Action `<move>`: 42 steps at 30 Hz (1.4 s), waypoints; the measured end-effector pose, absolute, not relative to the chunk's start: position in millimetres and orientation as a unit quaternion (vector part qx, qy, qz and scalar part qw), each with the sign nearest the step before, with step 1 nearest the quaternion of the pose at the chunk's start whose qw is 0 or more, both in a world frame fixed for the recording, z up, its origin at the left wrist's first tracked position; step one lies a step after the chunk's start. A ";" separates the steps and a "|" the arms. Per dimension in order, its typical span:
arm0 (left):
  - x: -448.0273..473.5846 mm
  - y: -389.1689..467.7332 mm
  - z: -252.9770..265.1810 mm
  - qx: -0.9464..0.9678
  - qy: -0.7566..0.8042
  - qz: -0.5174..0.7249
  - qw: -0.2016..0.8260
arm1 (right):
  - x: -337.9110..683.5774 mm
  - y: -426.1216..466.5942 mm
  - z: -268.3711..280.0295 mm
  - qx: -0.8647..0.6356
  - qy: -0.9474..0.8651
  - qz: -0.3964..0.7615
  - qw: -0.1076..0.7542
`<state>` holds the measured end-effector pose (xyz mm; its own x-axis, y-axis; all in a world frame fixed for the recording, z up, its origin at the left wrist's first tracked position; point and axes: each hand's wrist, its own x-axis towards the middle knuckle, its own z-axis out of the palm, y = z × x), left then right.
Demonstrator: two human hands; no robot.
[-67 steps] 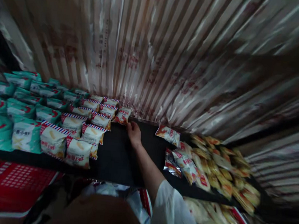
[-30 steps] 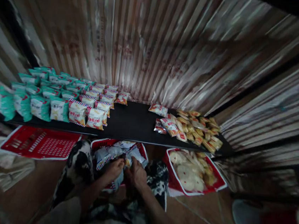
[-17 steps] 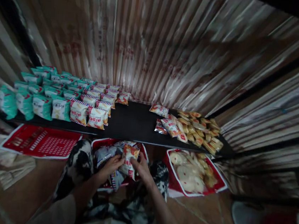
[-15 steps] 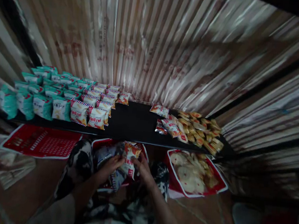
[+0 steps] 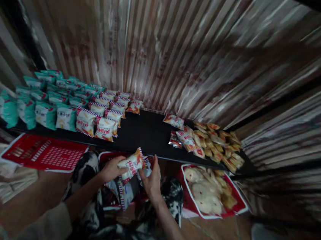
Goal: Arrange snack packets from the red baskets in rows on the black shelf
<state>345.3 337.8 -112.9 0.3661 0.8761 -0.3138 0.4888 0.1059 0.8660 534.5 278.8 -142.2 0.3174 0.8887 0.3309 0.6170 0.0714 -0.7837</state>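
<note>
A small white-and-orange snack bag [image 5: 131, 165] is in my left hand [image 5: 112, 170], tilted, with the fingers closed on its left side. My right hand [image 5: 152, 180] is just to the right of the bag, fingers stretched out and thumb apart; the thumb is near or touching the bag's edge. Both hands are over a red basket [image 5: 103, 154] between my knees. Inside it lie several grey-blue bags [image 5: 125, 192], partly covered by my hands.
Across the front runs a black shelf [image 5: 144, 133]. It carries rows of teal bags [image 5: 46, 115], white-and-orange bags [image 5: 105, 128] and a heap of golden packets [image 5: 218, 141]. Below stand a perforated red basket [image 5: 59, 159] at left and another red basket [image 5: 242, 209] with pale packs at right.
The snack bag has been raised slightly and tilted, now gripped at its left side by my left hand. My right hand's fingers have spread away from the bag.
</note>
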 end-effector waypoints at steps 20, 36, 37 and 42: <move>347.1 367.8 4.2 0.949 0.308 0.023 0.066 | 539.1 311.3 -66.6 -0.523 -0.792 0.176 0.260; 393.6 416.7 -34.9 0.883 0.407 0.215 0.086 | 554.2 399.0 -93.2 -0.612 -0.572 0.326 0.439; 395.6 419.3 -43.4 0.874 0.422 0.223 0.089 | 553.9 406.7 -95.8 -0.611 -0.558 0.332 0.453; 403.0 435.5 -84.6 0.836 0.484 0.215 0.144 | 551.5 449.6 -107.5 -0.613 -0.512 0.349 0.490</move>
